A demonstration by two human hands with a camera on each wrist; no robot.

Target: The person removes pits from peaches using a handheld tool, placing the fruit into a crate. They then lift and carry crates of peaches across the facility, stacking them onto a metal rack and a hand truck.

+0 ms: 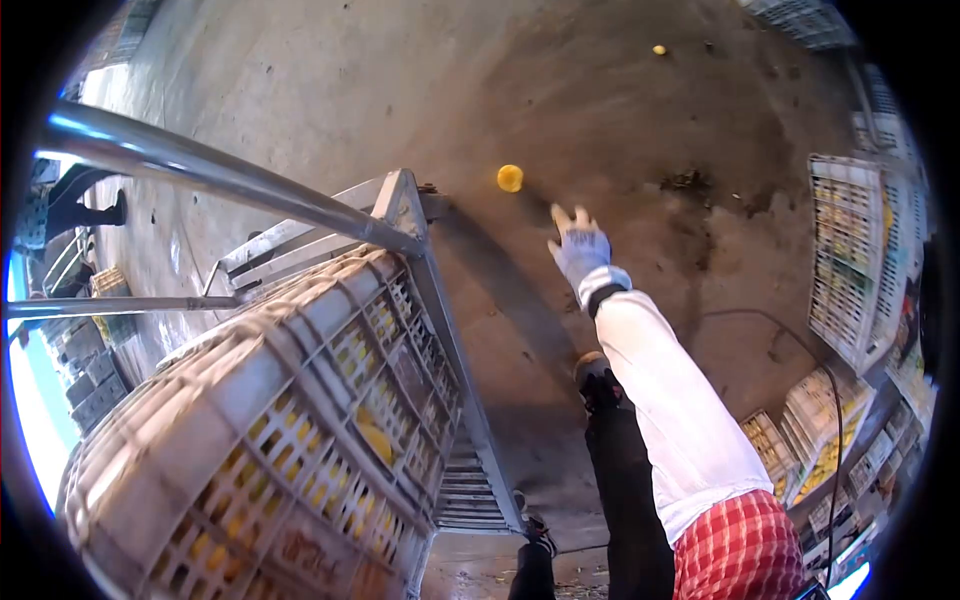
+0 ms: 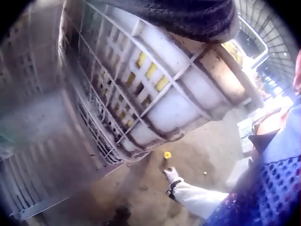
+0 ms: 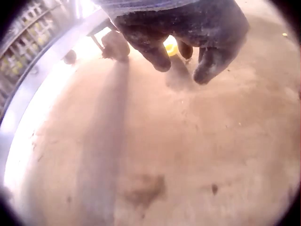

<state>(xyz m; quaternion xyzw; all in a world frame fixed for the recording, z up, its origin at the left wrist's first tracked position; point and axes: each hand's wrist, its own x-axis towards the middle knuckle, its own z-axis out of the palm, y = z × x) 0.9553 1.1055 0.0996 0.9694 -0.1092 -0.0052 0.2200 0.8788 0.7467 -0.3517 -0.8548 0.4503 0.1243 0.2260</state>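
Note:
In a pale glove, the right hand (image 1: 580, 250) reaches out over the floor with fingers spread and nothing held. Just beyond its fingertips is a round yellow thing (image 1: 510, 179), also visible as a yellow spot (image 2: 167, 154) in the left wrist view. The right wrist view shows the same hand (image 3: 183, 33) from close up, fingers apart, with the yellow thing (image 3: 171, 45) partly behind them. A dark gloved part of the left hand (image 2: 188, 19) lies along the top of a slatted crate (image 2: 164, 106); its fingers cannot be made out.
A large crate (image 1: 215, 395) with yellow contents stands beside a metal frame (image 1: 440, 300) and rail (image 1: 230, 180) at left. Another small yellow thing (image 1: 659, 50) lies on the brown floor (image 1: 400, 90). More crates (image 1: 842, 250) line the right; a cable (image 1: 838, 420) hangs there.

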